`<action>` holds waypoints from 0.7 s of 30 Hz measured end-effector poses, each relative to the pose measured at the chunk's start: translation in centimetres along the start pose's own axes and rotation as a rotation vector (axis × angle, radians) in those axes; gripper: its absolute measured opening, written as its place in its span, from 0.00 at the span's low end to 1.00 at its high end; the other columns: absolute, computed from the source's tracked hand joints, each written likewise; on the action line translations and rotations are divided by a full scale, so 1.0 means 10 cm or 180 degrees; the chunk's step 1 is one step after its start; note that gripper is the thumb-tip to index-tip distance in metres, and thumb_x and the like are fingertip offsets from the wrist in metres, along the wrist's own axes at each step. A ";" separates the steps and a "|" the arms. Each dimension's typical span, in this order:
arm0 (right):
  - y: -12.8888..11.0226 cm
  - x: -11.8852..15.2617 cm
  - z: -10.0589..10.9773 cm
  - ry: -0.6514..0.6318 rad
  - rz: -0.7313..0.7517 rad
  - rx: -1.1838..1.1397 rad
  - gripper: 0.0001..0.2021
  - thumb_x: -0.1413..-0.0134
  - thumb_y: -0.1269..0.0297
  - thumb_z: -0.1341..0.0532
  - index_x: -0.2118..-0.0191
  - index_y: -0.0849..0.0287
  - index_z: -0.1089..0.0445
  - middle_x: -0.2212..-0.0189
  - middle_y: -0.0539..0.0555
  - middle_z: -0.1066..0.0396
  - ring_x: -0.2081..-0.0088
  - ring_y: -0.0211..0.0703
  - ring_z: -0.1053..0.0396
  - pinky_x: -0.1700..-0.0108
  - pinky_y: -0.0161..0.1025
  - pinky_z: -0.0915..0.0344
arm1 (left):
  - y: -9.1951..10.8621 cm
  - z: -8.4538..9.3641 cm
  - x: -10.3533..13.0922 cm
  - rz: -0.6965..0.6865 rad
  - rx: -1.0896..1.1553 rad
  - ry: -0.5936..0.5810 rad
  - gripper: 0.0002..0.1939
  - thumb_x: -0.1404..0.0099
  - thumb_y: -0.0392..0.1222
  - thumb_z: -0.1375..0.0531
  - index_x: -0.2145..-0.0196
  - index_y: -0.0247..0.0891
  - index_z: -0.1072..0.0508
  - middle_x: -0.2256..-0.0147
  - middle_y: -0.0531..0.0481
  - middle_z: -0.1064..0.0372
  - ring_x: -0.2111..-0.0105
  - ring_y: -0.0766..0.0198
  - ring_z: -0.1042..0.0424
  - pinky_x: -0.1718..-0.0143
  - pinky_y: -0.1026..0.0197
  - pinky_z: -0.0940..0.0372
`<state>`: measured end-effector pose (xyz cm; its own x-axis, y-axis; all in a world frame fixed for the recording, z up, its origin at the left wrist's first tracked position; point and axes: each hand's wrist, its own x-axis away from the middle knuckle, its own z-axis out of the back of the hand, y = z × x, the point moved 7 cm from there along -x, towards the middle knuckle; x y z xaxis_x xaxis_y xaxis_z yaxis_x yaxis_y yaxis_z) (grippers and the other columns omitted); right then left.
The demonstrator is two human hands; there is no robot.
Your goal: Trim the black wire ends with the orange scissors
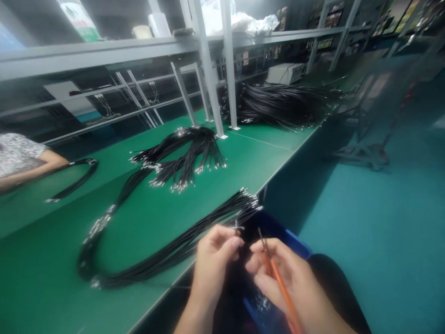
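Observation:
My left hand [219, 253] is closed in a pinch on a thin black cable, near whose end a small whitish piece shows. Most of what lies between those fingers is hidden. In my right hand [283, 271] is a slim orange-handled tool [283, 285] with narrow dark metal tips pointing up and away from me; its exact kind is unclear. The tips are near the left fingertips but apart from them. Just beyond both hands, a long curved bundle of black cables [167, 255] with silvery ends lies on the green table [149, 222].
Below my hands is a blue bin [298, 243] with small shiny bits [261, 302]. More black cables [187, 144] lie mid-table, and a large pile [278, 104] sits behind the white posts [212, 83]. At left, a person's arm [52, 162] rests by another bundle.

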<state>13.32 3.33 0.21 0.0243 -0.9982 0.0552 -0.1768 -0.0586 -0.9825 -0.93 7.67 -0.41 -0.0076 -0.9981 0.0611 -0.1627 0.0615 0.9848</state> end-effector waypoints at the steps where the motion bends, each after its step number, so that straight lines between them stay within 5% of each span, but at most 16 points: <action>1: 0.03 0.01 -0.03 -0.0071 -0.0234 -0.0124 0.12 0.58 0.73 0.37 0.64 0.55 0.31 0.76 0.47 0.30 0.76 0.37 0.33 0.73 0.34 0.35 | -0.01 0.01 0.00 -0.0030 -0.0001 0.0044 0.05 0.44 0.38 0.35 0.71 0.36 0.27 0.74 0.53 0.28 0.79 0.72 0.36 0.75 0.69 0.40; 7: 0.26 0.01 -0.15 -0.0458 -0.1088 -0.0472 0.09 0.54 0.69 0.38 0.66 0.56 0.39 0.83 0.42 0.33 0.90 0.26 0.47 0.88 0.24 0.53 | 0.00 0.00 0.01 -0.0154 -0.0025 0.0108 0.03 0.44 0.37 0.35 0.71 0.37 0.26 0.72 0.53 0.28 0.77 0.71 0.34 0.74 0.68 0.38; 21: 0.21 -0.12 -0.10 -0.0309 -0.1392 -0.0197 0.10 0.53 0.64 0.39 0.70 0.57 0.43 0.83 0.46 0.29 0.91 0.27 0.45 0.89 0.25 0.51 | -0.05 -0.13 0.00 0.0022 -0.0281 -0.0088 0.02 0.45 0.36 0.34 0.73 0.37 0.25 0.75 0.55 0.27 0.78 0.72 0.32 0.74 0.70 0.36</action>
<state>11.94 4.35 -1.72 0.2015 -0.8736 0.4429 -0.1879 -0.4783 -0.8579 0.39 7.65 -0.72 -0.0357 -0.9973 0.0647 -0.0749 0.0673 0.9949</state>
